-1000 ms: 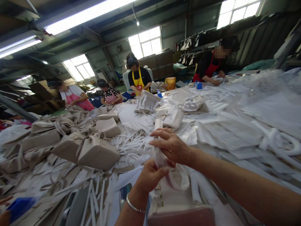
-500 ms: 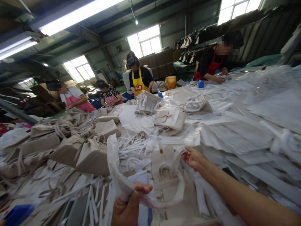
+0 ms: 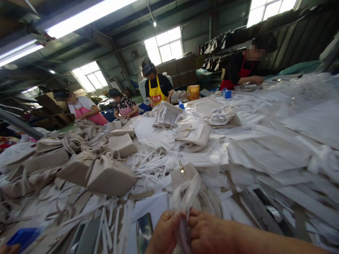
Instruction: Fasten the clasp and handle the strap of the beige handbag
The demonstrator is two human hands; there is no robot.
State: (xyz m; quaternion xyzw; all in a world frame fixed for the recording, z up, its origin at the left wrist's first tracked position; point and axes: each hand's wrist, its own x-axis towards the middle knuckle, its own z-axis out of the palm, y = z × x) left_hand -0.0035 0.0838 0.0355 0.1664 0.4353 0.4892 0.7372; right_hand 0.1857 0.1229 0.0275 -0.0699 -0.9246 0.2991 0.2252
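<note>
My left hand [image 3: 166, 229] and my right hand [image 3: 208, 227] are side by side near the bottom of the view. Both are closed on a crumpled, see-through white wrapping strip [image 3: 187, 188], which bunches between them and loops up behind the fingers. Beyond it lies a beige handbag [image 3: 182, 171] with a gold clasp, its lower part hidden by the strip and my hands. A dark phone [image 3: 144, 229] rests on white sheets [image 3: 153, 204] just left of my left hand.
Beige bags [image 3: 111, 178] are heaped on the left, near thin white tubes [image 3: 150, 160]. A grey tape dispenser [image 3: 265, 211] is at right. White sheets [image 3: 267, 155] cover the right side. Co-workers, including one in a yellow apron [image 3: 157, 92], stand across the table.
My right hand has come down and left, beside my left hand. The strip, earlier spread in a wide curve between them, is now gathered. The phone and right-hand dispenser show more fully.
</note>
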